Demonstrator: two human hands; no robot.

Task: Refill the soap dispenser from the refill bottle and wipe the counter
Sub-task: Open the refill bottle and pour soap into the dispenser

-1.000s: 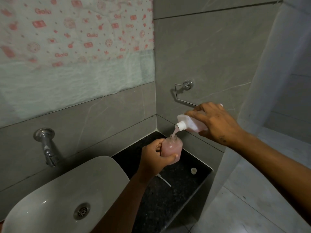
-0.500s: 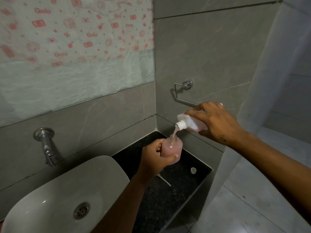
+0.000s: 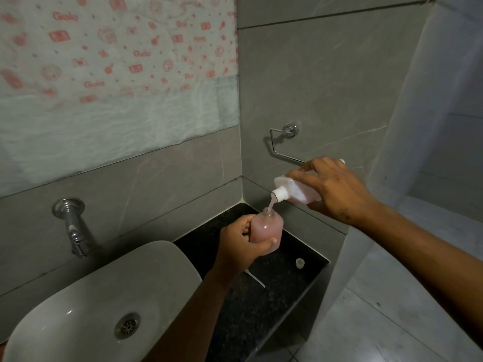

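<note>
A left hand (image 3: 241, 240) grips the nearly full soap dispenser (image 3: 266, 228) above the dark worktop (image 3: 274, 296), while the right hand (image 3: 332, 189), at its 2 o'clock, clasps the tilted refill bottle (image 3: 295, 190), pouring pink soap. Recapping and wiping appear to remain.

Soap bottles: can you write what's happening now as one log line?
step: pouring | right hand: tilts refill bottle | left hand: holds soap dispenser | counter: unwiped

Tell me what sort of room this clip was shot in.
Most likely a small bathroom: a basin with a wall tap, grey wall tiles, and a chrome holder on the side wall.
</note>
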